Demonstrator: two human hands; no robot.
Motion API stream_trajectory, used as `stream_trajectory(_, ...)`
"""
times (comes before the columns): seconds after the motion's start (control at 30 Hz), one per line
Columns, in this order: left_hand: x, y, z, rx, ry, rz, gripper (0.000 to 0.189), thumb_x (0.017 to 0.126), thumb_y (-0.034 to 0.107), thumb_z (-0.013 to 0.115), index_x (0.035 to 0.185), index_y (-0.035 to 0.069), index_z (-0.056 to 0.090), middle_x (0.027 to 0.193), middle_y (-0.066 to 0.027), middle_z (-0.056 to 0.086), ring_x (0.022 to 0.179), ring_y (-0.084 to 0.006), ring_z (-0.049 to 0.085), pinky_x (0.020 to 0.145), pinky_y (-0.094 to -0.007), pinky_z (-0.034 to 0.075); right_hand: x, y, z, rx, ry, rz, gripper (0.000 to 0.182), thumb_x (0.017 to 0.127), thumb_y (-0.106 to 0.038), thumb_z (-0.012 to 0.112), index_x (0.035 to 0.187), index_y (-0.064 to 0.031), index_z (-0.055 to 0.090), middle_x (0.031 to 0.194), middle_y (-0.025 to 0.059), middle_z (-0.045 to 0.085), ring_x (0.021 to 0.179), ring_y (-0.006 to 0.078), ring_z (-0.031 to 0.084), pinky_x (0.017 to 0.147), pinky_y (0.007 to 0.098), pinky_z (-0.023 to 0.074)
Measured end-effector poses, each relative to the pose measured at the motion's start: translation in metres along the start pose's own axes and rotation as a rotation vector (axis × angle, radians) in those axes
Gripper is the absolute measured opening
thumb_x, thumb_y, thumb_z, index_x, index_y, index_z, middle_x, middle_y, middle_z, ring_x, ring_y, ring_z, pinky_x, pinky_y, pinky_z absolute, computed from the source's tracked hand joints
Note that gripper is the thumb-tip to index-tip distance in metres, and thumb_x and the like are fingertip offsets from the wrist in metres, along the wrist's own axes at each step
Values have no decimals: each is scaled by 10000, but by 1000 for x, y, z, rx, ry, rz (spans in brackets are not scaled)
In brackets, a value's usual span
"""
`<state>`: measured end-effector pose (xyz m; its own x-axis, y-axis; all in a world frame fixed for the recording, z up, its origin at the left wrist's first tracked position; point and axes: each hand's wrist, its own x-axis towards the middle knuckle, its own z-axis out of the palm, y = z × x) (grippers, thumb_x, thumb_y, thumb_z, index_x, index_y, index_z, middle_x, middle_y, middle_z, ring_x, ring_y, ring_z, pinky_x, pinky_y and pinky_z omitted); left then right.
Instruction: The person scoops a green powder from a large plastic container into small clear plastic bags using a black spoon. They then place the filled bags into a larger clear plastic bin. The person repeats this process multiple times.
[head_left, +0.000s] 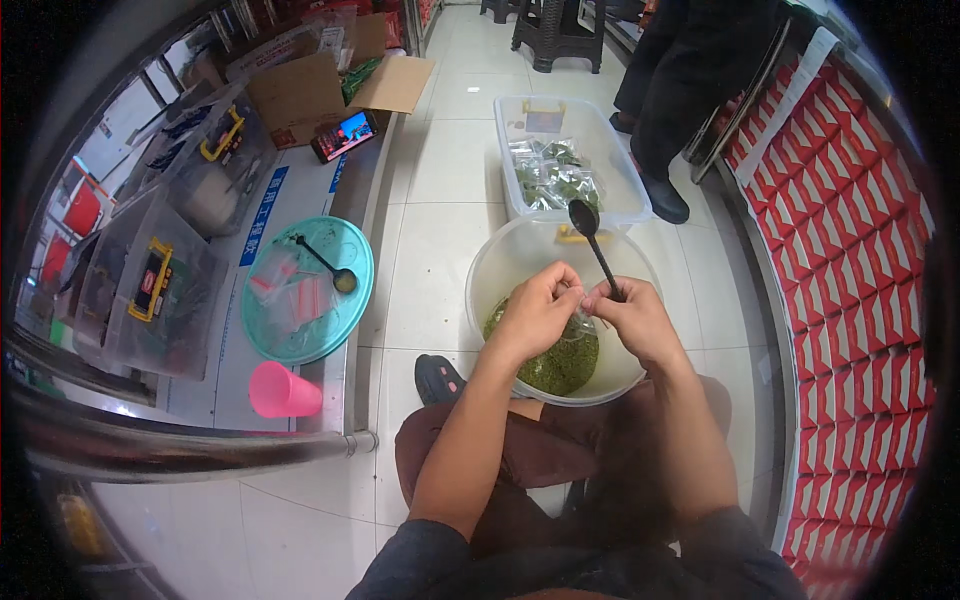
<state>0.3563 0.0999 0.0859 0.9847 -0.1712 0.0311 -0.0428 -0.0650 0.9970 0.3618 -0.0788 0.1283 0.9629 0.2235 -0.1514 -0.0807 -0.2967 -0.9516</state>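
My left hand (536, 311) and my right hand (636, 319) meet above a round translucent tub (480, 259), fingertips pinching a small clear plastic bag (580, 328). My fingers cover the bag's top edge, so I cannot tell whether it is sealed. A black plastic spoon (596, 244) is also held in my right hand, its bowl pointing up and away from me. Chopped green material (559, 367) lies in the bottom of the tub. Just beyond stands a clear plastic storage box (504, 169) containing several filled clear bags (555, 174) with green contents.
A turquoise round tray (352, 247) on the left shelf holds zip bags (304, 300) and another black spoon (326, 262). Nearby are a pink cup (281, 390), a phone (345, 136), lidded bins (150, 277) and a cardboard box (296, 97). A person's legs (667, 97) stand right; red-white packages (855, 300) line that side.
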Motion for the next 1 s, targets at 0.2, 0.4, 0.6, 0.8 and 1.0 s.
stream_trajectory(0.2,0,0,1,12,-5,57,96,994,115,608,1013,22,621,891,-14,654,819,-89,588,746,-266,477,0,-5,-2,10,1,-24,119,897,-109,744,865,-10,686,730,-25,604,649,55,502,567,243,369)
stream_trajectory(0.4,-2,9,1,5,20,38,98,993,122,616,1007,25,627,898,-9,656,839,-86,587,764,-267,480,1,-7,0,33,19,-37,121,899,-106,740,849,-17,675,733,-29,601,642,46,495,554,238,362)
stream_trajectory(0.6,-2,8,0,-20,49,104,108,992,122,623,989,14,622,896,-16,651,860,-85,585,790,-275,488,2,-9,3,81,10,-49,128,895,-112,744,848,-13,677,750,-17,616,649,47,504,556,236,369)
stream_trajectory(0.8,-1,5,3,-71,104,120,109,1001,115,607,968,11,617,889,-18,646,848,-83,577,770,-266,478,2,-14,6,86,9,-69,106,891,-99,727,862,-9,680,770,-7,630,672,56,526,586,233,395)
stream_trajectory(1.0,-2,7,8,-50,241,154,123,993,125,603,960,6,612,827,-35,642,782,-103,585,701,-287,479,-7,-31,10,100,32,41,103,883,-96,714,882,2,680,801,7,649,726,74,557,650,242,426)
